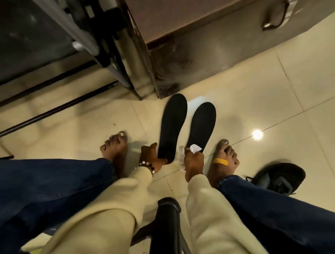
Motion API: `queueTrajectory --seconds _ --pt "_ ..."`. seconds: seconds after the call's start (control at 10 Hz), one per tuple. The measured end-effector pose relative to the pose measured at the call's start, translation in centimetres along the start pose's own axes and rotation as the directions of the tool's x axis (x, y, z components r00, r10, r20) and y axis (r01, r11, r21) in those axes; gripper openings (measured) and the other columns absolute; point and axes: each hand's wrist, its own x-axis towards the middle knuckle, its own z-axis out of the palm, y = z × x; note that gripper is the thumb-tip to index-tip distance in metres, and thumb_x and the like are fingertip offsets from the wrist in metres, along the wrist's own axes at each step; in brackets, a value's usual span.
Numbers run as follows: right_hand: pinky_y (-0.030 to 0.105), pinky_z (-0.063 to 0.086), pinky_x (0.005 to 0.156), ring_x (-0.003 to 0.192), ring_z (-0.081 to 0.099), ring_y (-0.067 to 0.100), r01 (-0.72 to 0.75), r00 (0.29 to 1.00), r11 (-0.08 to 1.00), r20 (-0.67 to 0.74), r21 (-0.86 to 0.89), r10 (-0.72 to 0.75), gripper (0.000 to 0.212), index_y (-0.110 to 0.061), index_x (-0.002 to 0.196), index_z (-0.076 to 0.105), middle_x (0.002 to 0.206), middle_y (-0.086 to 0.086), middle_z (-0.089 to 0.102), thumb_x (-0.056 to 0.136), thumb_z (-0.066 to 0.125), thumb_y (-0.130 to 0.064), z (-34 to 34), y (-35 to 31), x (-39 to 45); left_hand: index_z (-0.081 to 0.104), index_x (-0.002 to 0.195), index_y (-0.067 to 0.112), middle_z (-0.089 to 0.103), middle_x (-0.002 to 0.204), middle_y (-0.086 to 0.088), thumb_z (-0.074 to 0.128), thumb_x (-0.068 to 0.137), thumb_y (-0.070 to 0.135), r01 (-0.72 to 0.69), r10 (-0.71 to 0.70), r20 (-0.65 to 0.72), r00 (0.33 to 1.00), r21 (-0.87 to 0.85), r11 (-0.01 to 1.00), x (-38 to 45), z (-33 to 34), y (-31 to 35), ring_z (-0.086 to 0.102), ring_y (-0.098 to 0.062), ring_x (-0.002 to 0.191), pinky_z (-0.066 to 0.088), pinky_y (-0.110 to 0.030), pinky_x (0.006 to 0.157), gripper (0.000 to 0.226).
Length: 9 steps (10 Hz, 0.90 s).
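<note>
A seated person in cream sleeves and dark blue jeans leans down over two black insoles on a glossy cream tiled floor (285, 96). The left hand (150, 155), a beaded bracelet (146, 165) at its wrist, curls its fingers round the near, heel end of the left insole (172, 127), whose toe end points away toward the foot of a brown cabinet (191, 18). The right insole (201, 125) lies just beside it, apart from it and almost parallel.

The right hand (194, 162) hovers at that insole's heel end, closed round a slip of white paper (195, 148) that sticks out above its fingers. It also holds a clear, blurred object (181, 156) on its left side; what that object is cannot be told, nor whether the hand touches the insole.

Both feet are bare on the tiles: the left foot (115, 146) to the left of the hands, the right foot (225, 151) to their right with a yellow plaster (220, 161) across it. A black lace-up shoe (277, 177) lies further right, near that foot. A black chair frame (166, 227) shows between the knees in the near ground. A dark glass-fronted unit (30, 26) stands at far left, next to the cabinet.
</note>
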Motion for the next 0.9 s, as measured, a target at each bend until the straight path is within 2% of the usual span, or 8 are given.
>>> queueTrajectory --seconds 0.1,0.2,0.4,0.5,0.6,0.7,0.8,0.9 --pt "0.047 0.046 0.097 0.110 0.054 0.034 0.032 0.999 0.999 0.021 0.015 -0.032 0.045 -0.011 0.129 0.046 0.120 0.011 0.055 0.091 0.060 -0.031 -0.3 -1.8 -2.8 0.039 0.145 0.016 0.042 0.146 -0.011 0.070 0.086 0.028 0.033 -0.031 0.061 0.998 -0.032 0.999 -8.4 -7.5 3.9 0.044 -0.030 0.131 0.038 -0.035 0.107 0.068" --pt "0.040 0.052 0.084 0.094 0.062 0.033 0.103 0.984 0.994 0.144 0.045 -0.109 0.045 -0.004 0.121 0.053 0.099 0.011 0.061 0.087 0.066 -0.031 -0.2 -4.0 -7.3 0.049 0.136 0.018 0.054 0.138 -0.003 0.068 0.088 0.027 -0.015 0.027 0.071 0.997 -0.176 0.984 -10.9 -10.5 4.3 0.052 -0.022 0.123 0.037 -0.018 0.096 0.053" --pt "0.042 0.055 0.073 0.077 0.066 0.030 0.155 0.892 0.987 0.424 0.044 -0.159 0.057 -0.007 0.111 0.063 0.086 0.011 0.070 0.072 0.077 -0.046 1.1 -7.4 -17.9 0.064 0.118 0.018 0.070 0.108 -0.010 0.069 0.086 0.022 -0.178 0.128 -0.143 0.981 -0.426 0.887 -19.5 -19.5 3.6 0.067 -0.027 0.094 0.054 -0.037 0.088 0.033" --pt "0.050 0.052 0.080 0.081 0.066 0.031 0.185 0.828 0.982 0.543 -0.034 -0.137 0.063 -0.017 0.100 0.066 0.085 0.008 0.071 0.058 0.078 -0.062 3.0 -7.9 -22.9 0.062 0.116 0.018 0.070 0.106 -0.008 0.065 0.090 0.023 -0.295 0.185 -0.254 0.950 -0.518 0.803 -24.3 -25.1 1.6 0.066 -0.021 0.079 0.051 -0.031 0.067 0.027" --pt "0.056 0.045 0.091 0.098 0.063 0.029 0.266 0.762 0.957 0.633 -0.116 -0.135 0.101 -0.026 0.120 0.057 0.103 0.001 0.069 0.038 0.069 -0.083 6.4 -7.4 -27.5 0.062 0.109 0.022 0.070 0.098 0.000 0.062 0.093 0.024 -0.375 0.199 -0.360 0.911 -0.525 0.764 -29.3 -30.8 -2.4 0.067 -0.018 0.087 0.051 -0.032 0.073 0.016" --pt "0.050 0.032 0.107 0.128 0.044 0.022 0.344 0.611 0.925 0.787 -0.162 -0.089 0.085 -0.028 0.147 0.026 0.141 -0.004 0.047 0.079 0.032 -0.079 10.8 -5.8 -32.9 0.065 0.090 0.024 0.072 0.094 -0.002 0.061 0.094 0.021 -0.416 0.125 -0.472 0.873 -0.584 0.697 -31.7 -35.4 -9.1 0.070 -0.019 0.083 0.051 -0.031 0.070 0.006" --pt "0.049 0.034 0.108 0.115 0.051 0.020 0.483 0.534 0.852 0.839 -0.202 -0.104 0.059 -0.021 0.133 0.045 0.131 -0.002 0.056 0.091 0.035 -0.062 15.2 -4.1 -35.9 0.064 0.089 0.021 0.070 0.089 -0.004 0.058 0.095 0.017 -0.397 -0.031 -0.513 0.858 -0.700 0.594 -31.6 -37.6 -16.4 0.066 -0.016 0.069 0.049 -0.027 0.061 0.008" --pt "0.040 0.055 0.081 0.083 0.057 0.020 0.686 0.485 0.677 0.861 -0.266 -0.153 0.012 -0.022 0.092 0.058 0.092 -0.001 0.062 0.089 0.062 -0.033 20.3 -1.9 -36.7 0.064 0.096 0.011 0.068 0.080 -0.005 0.055 0.094 0.008 -0.331 -0.265 -0.487 0.832 -0.820 0.467 -29.4 -37.4 -23.7 0.059 -0.015 0.058 0.046 -0.024 0.053 0.010"
